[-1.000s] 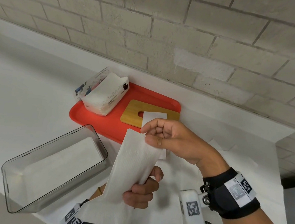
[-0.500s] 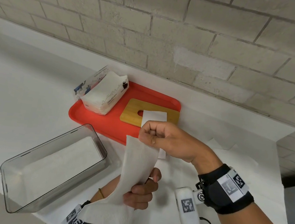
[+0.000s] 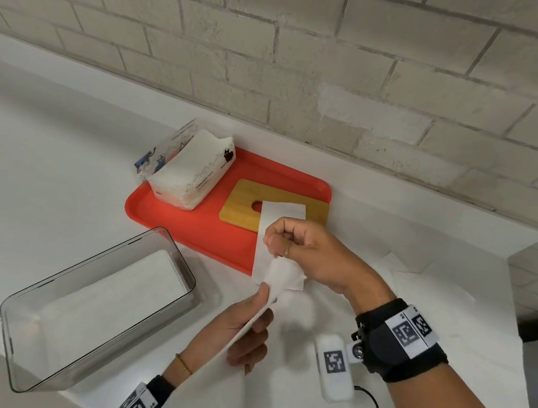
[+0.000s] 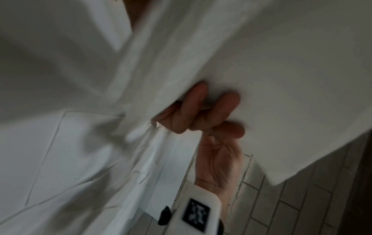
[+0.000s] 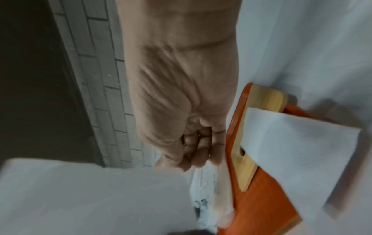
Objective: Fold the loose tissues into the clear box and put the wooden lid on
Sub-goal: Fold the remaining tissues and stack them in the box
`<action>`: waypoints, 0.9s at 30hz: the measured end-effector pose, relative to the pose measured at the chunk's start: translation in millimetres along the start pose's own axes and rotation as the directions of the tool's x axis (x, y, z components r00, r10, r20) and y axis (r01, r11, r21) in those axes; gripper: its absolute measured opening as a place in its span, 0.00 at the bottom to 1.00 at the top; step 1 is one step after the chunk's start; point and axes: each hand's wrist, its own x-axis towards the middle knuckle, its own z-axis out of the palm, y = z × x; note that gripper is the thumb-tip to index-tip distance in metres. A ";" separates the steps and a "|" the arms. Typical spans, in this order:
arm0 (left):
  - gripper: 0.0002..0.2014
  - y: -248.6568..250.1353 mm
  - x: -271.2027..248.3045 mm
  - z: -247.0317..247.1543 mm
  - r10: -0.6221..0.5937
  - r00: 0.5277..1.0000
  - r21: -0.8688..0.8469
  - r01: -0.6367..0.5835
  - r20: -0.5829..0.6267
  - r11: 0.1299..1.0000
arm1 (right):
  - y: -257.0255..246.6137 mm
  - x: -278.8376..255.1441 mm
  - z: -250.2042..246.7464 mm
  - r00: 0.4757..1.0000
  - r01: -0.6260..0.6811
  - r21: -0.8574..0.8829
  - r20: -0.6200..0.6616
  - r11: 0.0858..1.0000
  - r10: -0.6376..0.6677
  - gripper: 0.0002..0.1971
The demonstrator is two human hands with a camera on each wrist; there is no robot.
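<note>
— Tissue point(image 3: 230, 368) had been a smooth strip a second before; it sagged, twisted, between both hands above the counter.
— Grips?
— Right hand point(image 3: 302, 253) pinched its top, left hand point(image 3: 242, 331) curled round the middle.
— Progress?
— Clear box point(image 3: 100, 311) held a few sheets; wooden lid point(image 3: 243, 203) lay on the tray point(image 3: 208, 230).

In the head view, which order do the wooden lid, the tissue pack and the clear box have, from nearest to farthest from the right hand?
From the right hand:
1. Wooden lid, on the red tray, just behind the hand.
2. Tissue pack, at the tray's far left corner.
3. Clear box, on the counter, to the left and nearer the person.
</note>
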 end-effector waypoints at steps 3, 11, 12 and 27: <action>0.26 3.3 -5.5 2.9 -0.002 0.999 0.021 0.002 -0.035 1.000 | 27.0 14.1 -8.0 0.945 -0.115 -0.089 -0.317 0.989 0.081 0.04; 0.13 10.1 -13.8 18.0 0.118 0.980 0.025 -0.115 -0.158 0.993 | 84.2 64.3 -21.6 0.763 -0.608 -0.550 -0.604 0.573 0.230 0.37; 0.12 10.9 -15.9 20.9 0.117 0.980 0.001 -0.118 -0.163 0.993 | 87.0 70.1 -21.7 0.756 -0.619 -0.561 -0.615 0.549 0.223 0.37; 0.26 39.0 -28.8 27.8 0.330 0.941 0.307 -0.338 0.079 0.890 | 19.4 -4.6 -16.8 0.918 -0.190 0.132 -0.327 0.973 0.224 0.18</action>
